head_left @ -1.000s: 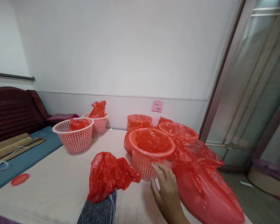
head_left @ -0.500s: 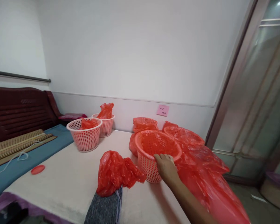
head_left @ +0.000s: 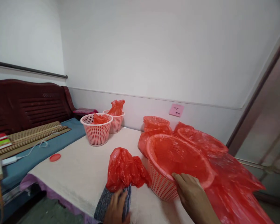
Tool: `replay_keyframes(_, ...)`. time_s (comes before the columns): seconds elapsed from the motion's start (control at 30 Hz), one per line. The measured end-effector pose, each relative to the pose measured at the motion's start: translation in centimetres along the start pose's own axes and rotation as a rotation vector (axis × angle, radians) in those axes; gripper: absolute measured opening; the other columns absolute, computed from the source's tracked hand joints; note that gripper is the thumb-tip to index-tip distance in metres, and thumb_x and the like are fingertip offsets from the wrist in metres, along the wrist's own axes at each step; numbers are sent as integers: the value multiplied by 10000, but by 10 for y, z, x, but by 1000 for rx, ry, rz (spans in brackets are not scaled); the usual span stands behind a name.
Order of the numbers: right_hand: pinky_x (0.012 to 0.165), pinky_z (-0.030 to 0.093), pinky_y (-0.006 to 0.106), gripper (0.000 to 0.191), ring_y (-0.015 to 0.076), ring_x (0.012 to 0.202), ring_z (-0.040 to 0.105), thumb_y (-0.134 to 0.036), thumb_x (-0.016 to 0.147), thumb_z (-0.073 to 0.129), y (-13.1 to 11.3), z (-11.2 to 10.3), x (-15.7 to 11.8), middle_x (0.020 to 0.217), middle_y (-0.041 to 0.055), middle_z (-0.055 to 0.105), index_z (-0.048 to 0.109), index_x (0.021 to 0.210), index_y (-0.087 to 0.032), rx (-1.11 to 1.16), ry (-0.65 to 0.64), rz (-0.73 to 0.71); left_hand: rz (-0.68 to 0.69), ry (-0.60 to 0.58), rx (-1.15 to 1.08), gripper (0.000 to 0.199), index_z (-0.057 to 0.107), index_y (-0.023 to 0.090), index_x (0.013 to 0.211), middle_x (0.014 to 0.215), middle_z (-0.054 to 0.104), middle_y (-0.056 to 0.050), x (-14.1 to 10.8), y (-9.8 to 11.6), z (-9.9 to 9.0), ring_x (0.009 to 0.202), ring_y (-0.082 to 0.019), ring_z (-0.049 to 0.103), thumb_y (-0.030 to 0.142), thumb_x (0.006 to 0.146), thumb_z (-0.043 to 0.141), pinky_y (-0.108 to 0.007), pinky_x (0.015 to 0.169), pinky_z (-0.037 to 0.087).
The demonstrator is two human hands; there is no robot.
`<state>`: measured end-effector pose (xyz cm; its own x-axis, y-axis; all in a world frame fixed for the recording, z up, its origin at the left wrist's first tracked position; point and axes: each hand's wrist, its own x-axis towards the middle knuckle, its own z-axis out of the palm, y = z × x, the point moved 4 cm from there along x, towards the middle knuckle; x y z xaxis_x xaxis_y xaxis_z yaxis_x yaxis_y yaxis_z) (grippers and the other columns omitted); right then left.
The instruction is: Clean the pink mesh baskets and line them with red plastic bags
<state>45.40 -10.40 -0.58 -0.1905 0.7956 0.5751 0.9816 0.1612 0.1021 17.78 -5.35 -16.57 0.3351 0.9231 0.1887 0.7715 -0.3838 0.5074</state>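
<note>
My right hand (head_left: 192, 191) is closed over the near rim of a pink plastic basket (head_left: 162, 183), which tilts slightly and is lined with a red plastic bag (head_left: 177, 155). Low in the view, my left hand (head_left: 116, 205) rests on a dark grey cloth (head_left: 102, 203), fingers stretched out and a little apart. A crumpled red plastic bag (head_left: 123, 169) lies against the far end of that cloth, left of the basket. More red bags (head_left: 233, 174) spread out to the right, covering another basket (head_left: 202, 140). Part of the left palm is cut off by the frame edge.
Two pink baskets (head_left: 98, 133) holding red bags stand at the back left of the covered table (head_left: 76, 174). A small red disc (head_left: 55, 157) lies near its left edge. Beyond are a wooden bench (head_left: 30, 102) and a white cable (head_left: 43, 144). A pink note (head_left: 176, 110) is on the wall.
My left hand has come into view onto the grey cloth. The lined basket has tipped toward me under my right hand, and the camera view has shifted left.
</note>
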Motion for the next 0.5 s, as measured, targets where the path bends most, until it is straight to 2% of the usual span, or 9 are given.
replay_keyframes(0.1,712,420,338,251,206,728,568,-88,866,470,3,-2,-3,796,30,605,576,1070,-189,8,80,-30,-158,95,132,709,344,141,1492,1594,243,-182,43,0,-18,1471,-323,218,318,833,537,-448,1168,261)
replay_keyframes(0.2,687,434,331,225,199,708,578,-111,869,467,3,-4,1,781,30,603,572,1052,-187,0,130,-68,-203,46,171,818,361,160,1487,1617,160,-199,80,8,-21,1480,-389,133,405,751,622,-520,1154,222)
replay_keyframes(0.33,686,453,338,232,194,690,591,-117,867,446,0,-5,9,764,27,609,571,1044,-200,6,163,-87,-156,-36,173,928,419,262,1457,1627,172,-148,111,19,1,1458,-469,122,468,607,730,-662,1092,198)
replay_keyframes(0.4,694,464,344,244,195,695,602,-122,857,450,0,-4,12,768,29,620,569,1051,-209,14,181,-83,-152,-58,181,925,449,240,1440,1615,198,-173,122,20,14,1442,-499,144,482,594,733,-700,1065,193)
replay_keyframes(0.5,671,480,336,254,193,680,613,-152,841,478,4,-1,12,762,27,634,570,1069,-220,30,195,-84,-153,-67,199,813,513,201,1389,1593,242,-212,140,16,27,1432,-503,172,478,645,691,-699,1058,188)
